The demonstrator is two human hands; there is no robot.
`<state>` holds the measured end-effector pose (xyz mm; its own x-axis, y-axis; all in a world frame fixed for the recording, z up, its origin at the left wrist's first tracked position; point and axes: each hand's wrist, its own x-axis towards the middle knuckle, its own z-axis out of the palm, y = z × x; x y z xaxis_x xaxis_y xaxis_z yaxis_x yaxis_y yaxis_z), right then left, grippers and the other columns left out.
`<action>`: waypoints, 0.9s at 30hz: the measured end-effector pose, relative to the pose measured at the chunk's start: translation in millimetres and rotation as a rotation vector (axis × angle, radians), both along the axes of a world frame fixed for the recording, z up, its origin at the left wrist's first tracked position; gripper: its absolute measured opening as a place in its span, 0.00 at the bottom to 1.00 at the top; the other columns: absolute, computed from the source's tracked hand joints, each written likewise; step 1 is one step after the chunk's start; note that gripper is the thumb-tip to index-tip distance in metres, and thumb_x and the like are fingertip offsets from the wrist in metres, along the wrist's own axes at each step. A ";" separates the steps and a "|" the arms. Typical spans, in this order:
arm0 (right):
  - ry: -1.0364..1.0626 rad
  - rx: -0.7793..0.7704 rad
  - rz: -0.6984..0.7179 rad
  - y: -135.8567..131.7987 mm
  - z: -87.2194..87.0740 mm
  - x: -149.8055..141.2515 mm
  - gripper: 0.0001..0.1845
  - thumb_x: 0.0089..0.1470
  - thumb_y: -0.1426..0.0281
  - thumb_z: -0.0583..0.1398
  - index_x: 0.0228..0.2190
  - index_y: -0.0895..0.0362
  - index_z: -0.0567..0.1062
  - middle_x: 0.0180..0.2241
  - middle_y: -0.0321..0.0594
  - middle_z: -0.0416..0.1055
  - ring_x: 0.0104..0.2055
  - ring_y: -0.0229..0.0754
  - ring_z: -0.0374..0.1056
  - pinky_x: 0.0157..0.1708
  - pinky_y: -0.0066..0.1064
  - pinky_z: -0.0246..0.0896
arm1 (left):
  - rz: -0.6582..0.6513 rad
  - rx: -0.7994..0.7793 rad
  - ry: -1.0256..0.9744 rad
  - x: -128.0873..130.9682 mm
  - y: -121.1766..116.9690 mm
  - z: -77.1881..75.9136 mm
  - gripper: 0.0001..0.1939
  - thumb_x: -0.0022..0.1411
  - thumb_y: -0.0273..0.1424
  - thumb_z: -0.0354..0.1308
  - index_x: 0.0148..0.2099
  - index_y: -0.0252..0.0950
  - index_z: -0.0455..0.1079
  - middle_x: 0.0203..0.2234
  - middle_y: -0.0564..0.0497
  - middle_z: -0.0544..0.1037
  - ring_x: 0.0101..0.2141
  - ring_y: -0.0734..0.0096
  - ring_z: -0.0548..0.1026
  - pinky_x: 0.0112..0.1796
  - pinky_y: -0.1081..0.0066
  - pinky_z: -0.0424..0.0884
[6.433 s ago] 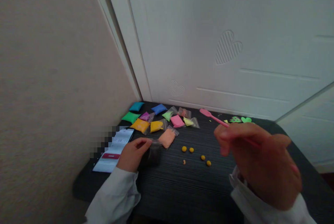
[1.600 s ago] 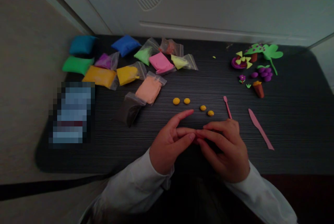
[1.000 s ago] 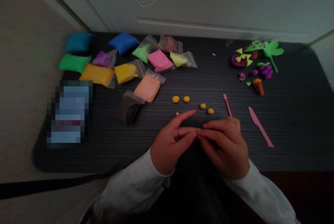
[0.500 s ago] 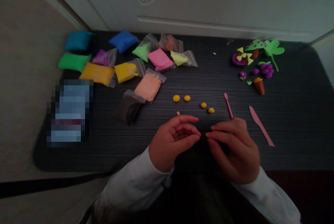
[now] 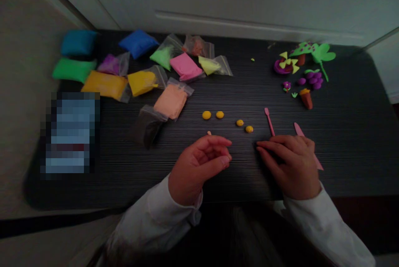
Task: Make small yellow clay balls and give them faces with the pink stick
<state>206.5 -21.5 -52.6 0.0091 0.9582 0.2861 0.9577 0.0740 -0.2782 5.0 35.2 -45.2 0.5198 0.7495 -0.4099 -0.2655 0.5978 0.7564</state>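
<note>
My left hand (image 5: 199, 165) hovers over the near part of the dark table. Its thumb rests against the curled fingers while the index finger reaches forward; anything between them is too small to make out. My right hand (image 5: 289, 163) is lower and to the right, thumb and fingertips pinched together close to the tabletop, and what they hold is hidden. It partly covers a pink clay knife (image 5: 318, 162) and the lower end of a thin pink clay tool (image 5: 269, 121). Ahead lie two plain yellow clay balls (image 5: 206, 115) and two with dark specks (image 5: 249, 129). A small peach bit (image 5: 209, 133) sits beyond my left hand.
Several bags of coloured clay, including a peach bag (image 5: 171, 100) and a black bag (image 5: 146, 128), spread over the left side. A blurred-out phone-like object (image 5: 71, 130) lies at far left. Clay models, among them purple grapes (image 5: 314, 78) and a carrot-like piece (image 5: 306, 99), stand back right.
My right hand has moved right and away from my left hand, down toward the table beside the pink tools. My left hand keeps nearly the same curled pose. The whole view has shifted slightly.
</note>
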 end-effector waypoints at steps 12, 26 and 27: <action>-0.044 -0.025 0.032 8.3 -0.4 -4.2 0.03 0.50 0.70 0.58 0.30 0.53 0.72 0.32 0.35 0.72 0.35 0.43 0.66 0.38 0.40 0.49 | 0.000 0.030 0.015 0.2 -0.3 0.3 0.10 0.50 0.23 0.61 0.37 0.37 0.71 0.25 0.55 0.73 0.27 0.80 0.69 0.31 0.79 0.64; -0.336 -0.104 0.146 -4.3 13.7 -14.3 0.14 0.50 0.70 0.57 0.41 0.52 0.72 0.35 0.32 0.75 0.33 0.43 0.63 0.39 0.43 0.49 | 0.002 0.031 0.006 0.7 0.4 -0.8 0.09 0.50 0.23 0.61 0.37 0.37 0.71 0.25 0.55 0.72 0.27 0.80 0.68 0.30 0.78 0.64; -0.352 -0.123 0.148 -4.6 16.3 -16.3 0.14 0.50 0.70 0.57 0.41 0.53 0.72 0.35 0.32 0.75 0.34 0.44 0.63 0.40 0.44 0.49 | 0.003 0.033 0.008 0.8 0.5 -0.8 0.09 0.50 0.23 0.61 0.37 0.37 0.71 0.25 0.55 0.72 0.27 0.80 0.68 0.30 0.78 0.64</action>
<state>190.2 -26.0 -36.4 -0.2097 0.9691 0.1298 0.9775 0.2048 0.0498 5.8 35.6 -46.0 0.5144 0.7645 -0.3886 -0.2614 0.5714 0.7779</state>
